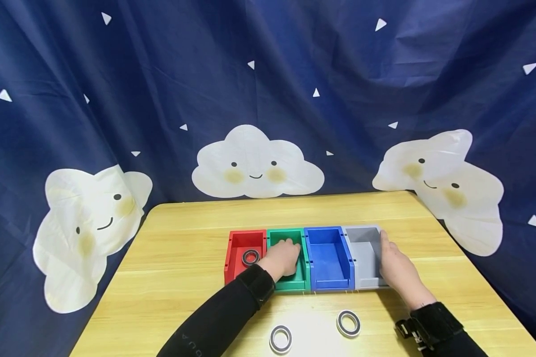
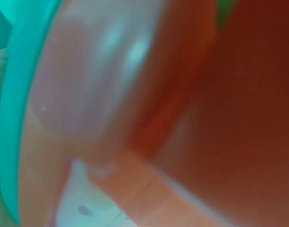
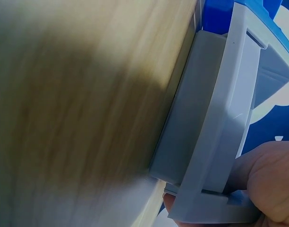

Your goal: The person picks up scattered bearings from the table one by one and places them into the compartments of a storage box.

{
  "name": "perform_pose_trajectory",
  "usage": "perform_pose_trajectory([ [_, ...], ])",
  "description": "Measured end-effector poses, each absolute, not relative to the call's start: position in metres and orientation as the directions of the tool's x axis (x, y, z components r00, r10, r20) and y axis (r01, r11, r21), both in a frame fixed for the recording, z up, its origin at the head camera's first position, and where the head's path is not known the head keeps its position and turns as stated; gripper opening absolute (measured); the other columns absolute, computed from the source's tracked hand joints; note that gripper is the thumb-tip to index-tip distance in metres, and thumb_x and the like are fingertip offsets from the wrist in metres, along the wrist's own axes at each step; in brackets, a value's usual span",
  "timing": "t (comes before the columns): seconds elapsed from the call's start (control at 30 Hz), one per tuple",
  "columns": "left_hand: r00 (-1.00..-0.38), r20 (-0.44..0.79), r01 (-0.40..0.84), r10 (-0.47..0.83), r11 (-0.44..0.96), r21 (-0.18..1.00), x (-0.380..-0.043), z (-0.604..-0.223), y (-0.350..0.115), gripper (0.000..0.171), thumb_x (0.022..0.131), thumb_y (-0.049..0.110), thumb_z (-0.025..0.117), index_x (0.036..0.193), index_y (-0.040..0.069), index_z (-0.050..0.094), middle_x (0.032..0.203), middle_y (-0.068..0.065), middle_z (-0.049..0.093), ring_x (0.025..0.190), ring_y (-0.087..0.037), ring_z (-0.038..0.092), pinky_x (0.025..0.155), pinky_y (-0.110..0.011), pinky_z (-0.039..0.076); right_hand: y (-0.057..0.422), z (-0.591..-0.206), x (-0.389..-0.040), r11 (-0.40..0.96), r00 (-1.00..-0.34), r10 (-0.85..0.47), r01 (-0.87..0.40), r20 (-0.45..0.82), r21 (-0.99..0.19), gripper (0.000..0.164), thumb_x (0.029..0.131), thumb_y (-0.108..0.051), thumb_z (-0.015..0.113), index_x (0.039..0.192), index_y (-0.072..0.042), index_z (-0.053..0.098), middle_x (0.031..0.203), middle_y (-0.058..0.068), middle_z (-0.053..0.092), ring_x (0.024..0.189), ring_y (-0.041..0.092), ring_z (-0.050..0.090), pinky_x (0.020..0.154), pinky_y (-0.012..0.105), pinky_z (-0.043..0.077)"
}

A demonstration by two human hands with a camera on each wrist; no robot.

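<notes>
My left hand [image 1: 286, 259] is down inside the green bin [image 1: 297, 285], its fingers bent and their tips hidden from above. Whether it holds anything cannot be made out; the left wrist view is close and blurred, with a teal edge [image 2: 29, 109] at its left and dark red across its right. At the row's right end, my right hand [image 1: 397, 265] grips the side wall of the grey bin [image 1: 364, 249]. In the right wrist view this hand [image 3: 274, 179] wraps the corner of that bin, the thumb side over its rim.
The red bin [image 1: 238, 241] holds a ring bearing [image 1: 250, 257]. The blue bin [image 1: 328, 255] stands between green and grey. Two more bearings, a left one [image 1: 280, 339] and a right one [image 1: 348, 324], lie on the wooden table [image 1: 183, 263]. A blue curtain [image 1: 268, 99] hangs behind.
</notes>
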State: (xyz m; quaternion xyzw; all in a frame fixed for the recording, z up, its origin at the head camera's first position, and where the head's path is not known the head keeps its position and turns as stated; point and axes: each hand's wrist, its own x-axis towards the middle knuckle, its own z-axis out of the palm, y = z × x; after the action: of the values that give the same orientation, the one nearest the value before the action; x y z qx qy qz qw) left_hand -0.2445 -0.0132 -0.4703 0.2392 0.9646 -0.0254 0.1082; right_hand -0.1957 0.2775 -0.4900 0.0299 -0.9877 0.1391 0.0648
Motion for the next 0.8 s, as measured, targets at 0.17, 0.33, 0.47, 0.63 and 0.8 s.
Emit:
perform_pose_trajectory([
  [0.17, -0.864, -0.219, 0.465, 0.454, 0.885, 0.003, -0.2447, -0.4719, -0.0131, 0.052, 0.093, 0.023, 0.07, 0.141, 0.011, 0.056, 0.128, -0.01, 0.058, 0.11, -0.022, 0.055, 0.092, -0.037, 0.054, 0.278, -0.491, -0.1962, 0.959, -0.99, -0.039, -0.074, 0.133, -0.273, 0.075, 0.086, 0.014, 0.056, 0.147, 0.021, 0.014, 0.123, 0.047, 0.048, 0.096, 0.052, 0.061, 0.08, 0.058, 0.052],
  [0.33, -0.867, -0.214, 0.461, 0.451, 0.887, 0.001, -0.2453, -0.4741, -0.0131, 0.053, 0.092, 0.023, 0.071, 0.141, 0.011, 0.056, 0.127, -0.01, 0.058, 0.11, -0.022, 0.055, 0.091, -0.037, 0.054, 0.2778, -0.4913, -0.1965, 0.958, -0.99, -0.043, -0.079, 0.133, -0.274, 0.075, 0.086, 0.014, 0.057, 0.147, 0.021, 0.014, 0.124, 0.047, 0.047, 0.095, 0.052, 0.062, 0.08, 0.058, 0.052],
  [0.47, -0.869, -0.213, 0.458, 0.447, 0.889, -0.002, -0.2458, -0.474, -0.0131, 0.054, 0.092, 0.023, 0.071, 0.142, 0.011, 0.055, 0.127, -0.01, 0.058, 0.11, -0.022, 0.055, 0.09, -0.037, 0.055, 0.2773, -0.4907, -0.1973, 0.958, -0.989, -0.045, -0.082, 0.138, -0.274, 0.075, 0.086, 0.015, 0.057, 0.147, 0.021, 0.014, 0.123, 0.047, 0.047, 0.095, 0.051, 0.062, 0.08, 0.058, 0.052],
  [0.63, -0.868, -0.226, 0.452, 0.441, 0.892, 0.004, -0.2455, -0.4722, -0.0129, 0.057, 0.091, 0.023, 0.071, 0.144, 0.012, 0.053, 0.13, -0.01, 0.057, 0.112, -0.023, 0.054, 0.091, -0.038, 0.054, 0.2768, -0.4907, -0.197, 0.959, -0.989, -0.047, -0.085, 0.142, -0.271, 0.075, 0.086, 0.015, 0.057, 0.147, 0.021, 0.014, 0.123, 0.047, 0.047, 0.097, 0.052, 0.061, 0.08, 0.058, 0.052],
  [0.8, -0.866, -0.229, 0.452, 0.444, 0.892, 0.022, -0.2447, -0.4693, -0.0125, 0.059, 0.091, 0.027, 0.071, 0.145, 0.011, 0.052, 0.132, -0.011, 0.055, 0.114, -0.024, 0.053, 0.095, -0.037, 0.052, 0.2774, -0.4908, -0.1961, 0.957, -0.987, -0.053, -0.093, 0.151, -0.274, 0.075, 0.085, 0.015, 0.057, 0.146, 0.022, 0.015, 0.122, 0.047, 0.048, 0.094, 0.051, 0.062, 0.079, 0.058, 0.052],
])
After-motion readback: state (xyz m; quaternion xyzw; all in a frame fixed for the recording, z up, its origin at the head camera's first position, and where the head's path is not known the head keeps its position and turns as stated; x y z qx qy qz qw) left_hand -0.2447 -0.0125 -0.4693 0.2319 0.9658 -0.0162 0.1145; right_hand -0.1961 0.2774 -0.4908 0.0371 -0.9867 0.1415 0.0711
